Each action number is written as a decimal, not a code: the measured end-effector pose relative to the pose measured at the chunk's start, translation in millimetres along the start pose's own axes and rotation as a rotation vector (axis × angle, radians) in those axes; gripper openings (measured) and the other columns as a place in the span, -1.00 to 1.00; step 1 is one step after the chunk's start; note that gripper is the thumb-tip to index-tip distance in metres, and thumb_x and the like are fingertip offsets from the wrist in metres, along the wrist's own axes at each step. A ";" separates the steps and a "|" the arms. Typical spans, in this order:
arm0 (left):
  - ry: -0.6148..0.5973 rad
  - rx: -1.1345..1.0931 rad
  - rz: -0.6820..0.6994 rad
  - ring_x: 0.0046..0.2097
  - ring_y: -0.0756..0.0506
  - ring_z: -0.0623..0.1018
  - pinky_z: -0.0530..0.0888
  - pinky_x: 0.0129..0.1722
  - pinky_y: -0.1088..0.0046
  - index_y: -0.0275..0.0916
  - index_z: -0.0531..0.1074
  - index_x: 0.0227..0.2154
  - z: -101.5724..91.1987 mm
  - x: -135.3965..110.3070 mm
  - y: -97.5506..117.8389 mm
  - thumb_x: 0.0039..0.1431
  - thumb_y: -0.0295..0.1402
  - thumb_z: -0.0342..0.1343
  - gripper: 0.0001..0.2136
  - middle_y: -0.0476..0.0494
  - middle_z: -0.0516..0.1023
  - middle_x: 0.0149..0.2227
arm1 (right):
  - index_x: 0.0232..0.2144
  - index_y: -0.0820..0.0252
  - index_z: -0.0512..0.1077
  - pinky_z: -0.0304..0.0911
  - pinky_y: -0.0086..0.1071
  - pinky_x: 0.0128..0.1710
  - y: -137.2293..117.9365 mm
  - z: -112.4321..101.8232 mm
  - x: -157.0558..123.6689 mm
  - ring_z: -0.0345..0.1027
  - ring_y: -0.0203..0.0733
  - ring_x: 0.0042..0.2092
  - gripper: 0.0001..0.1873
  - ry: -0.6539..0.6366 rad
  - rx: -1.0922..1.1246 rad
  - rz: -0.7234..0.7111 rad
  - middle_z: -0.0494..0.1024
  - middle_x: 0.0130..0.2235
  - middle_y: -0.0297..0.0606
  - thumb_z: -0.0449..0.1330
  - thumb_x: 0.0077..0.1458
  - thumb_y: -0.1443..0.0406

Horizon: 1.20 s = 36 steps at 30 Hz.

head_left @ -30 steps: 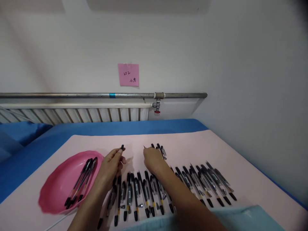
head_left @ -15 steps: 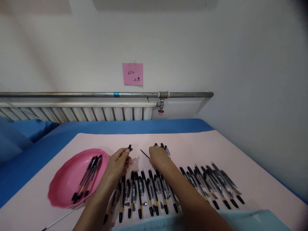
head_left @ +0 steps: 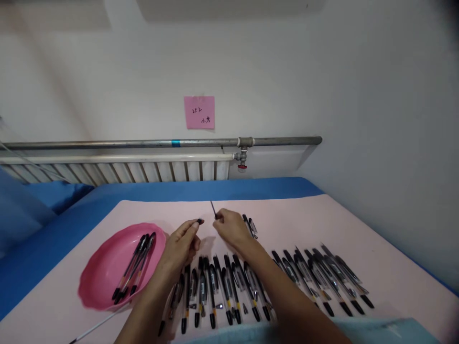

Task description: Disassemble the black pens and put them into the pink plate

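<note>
My left hand [head_left: 182, 245] is closed on a black pen barrel, its dark end [head_left: 200, 221] poking out past the thumb. My right hand [head_left: 231, 228] pinches a thin dark refill [head_left: 213, 209] that points up and away, just right of the barrel's end. Both hands hover over a pink sheet [head_left: 322, 224]. Below them lies a row of several black pens and parts [head_left: 222, 286]. Two more pens [head_left: 250, 224] lie just right of my right hand.
A pink dish [head_left: 96, 282] at the left holds several assembled black pens [head_left: 134, 265]. Another row of pens [head_left: 322, 274] lies at the right. A thin white refill [head_left: 96, 325] lies near the dish. Blue bedding [head_left: 201, 188], a radiator and pipe stand behind.
My right hand has lifted from the pens with the refill and moved left toward my left hand; the refill now points upward. The view has shifted slightly.
</note>
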<state>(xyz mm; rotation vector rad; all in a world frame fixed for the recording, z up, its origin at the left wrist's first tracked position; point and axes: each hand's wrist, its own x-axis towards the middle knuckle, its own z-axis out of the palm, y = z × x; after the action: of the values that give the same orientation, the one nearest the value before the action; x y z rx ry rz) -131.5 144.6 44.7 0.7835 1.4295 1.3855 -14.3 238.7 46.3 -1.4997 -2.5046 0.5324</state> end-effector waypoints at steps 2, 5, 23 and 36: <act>-0.033 -0.009 0.002 -0.76 0.16 0.00 -0.11 -0.78 0.64 -0.20 0.33 -0.18 -0.2 -1.7 1.8 0.00 -0.09 0.02 -0.63 0.13 0.23 -0.69 | -0.39 0.25 0.35 0.22 -0.48 -0.45 -3.0 -7.6 2.6 0.38 -0.29 -0.42 -0.83 0.117 0.385 -0.017 0.51 -0.42 -0.23 -0.02 -0.03 0.36; -0.070 -0.033 0.004 -0.76 0.18 0.00 -0.11 -0.78 0.64 -0.20 0.33 -0.18 -0.9 -2.8 2.5 -0.01 -0.10 0.04 -0.64 0.15 0.22 -0.68 | -0.51 0.20 0.24 0.12 -0.52 -0.68 -9.9 -14.2 2.5 0.22 -0.37 -0.64 -0.92 0.229 1.151 -0.064 0.39 -0.62 -0.40 -0.01 -0.07 0.31; -0.153 -0.089 0.013 -0.75 0.19 -0.01 -0.14 -0.76 0.64 -0.19 0.31 -0.13 -1.7 -5.5 4.0 0.03 -0.12 0.03 -0.63 0.14 0.21 -0.65 | -0.50 0.22 0.23 0.10 -0.58 -0.75 -19.7 -7.2 -1.8 0.30 -0.36 -0.60 -0.92 0.244 1.615 -0.154 0.39 -0.58 -0.40 0.07 -0.10 0.31; -0.147 -0.038 -0.012 -0.76 0.19 -0.01 -0.14 -0.77 0.64 -0.22 0.33 -0.22 0.8 -6.2 5.2 -0.04 -0.12 0.08 -0.64 0.15 0.20 -0.68 | -0.54 0.24 0.27 0.00 -0.60 -0.73 -14.8 -16.4 -5.7 0.14 -0.45 -0.66 -0.94 0.012 1.317 -0.149 0.32 -0.66 -0.44 0.05 -0.13 0.34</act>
<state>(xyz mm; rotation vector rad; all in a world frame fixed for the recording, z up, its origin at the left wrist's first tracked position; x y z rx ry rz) -129.6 140.0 51.1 0.8330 1.2886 1.3148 -18.3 230.9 67.3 -0.7270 -1.4919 1.6400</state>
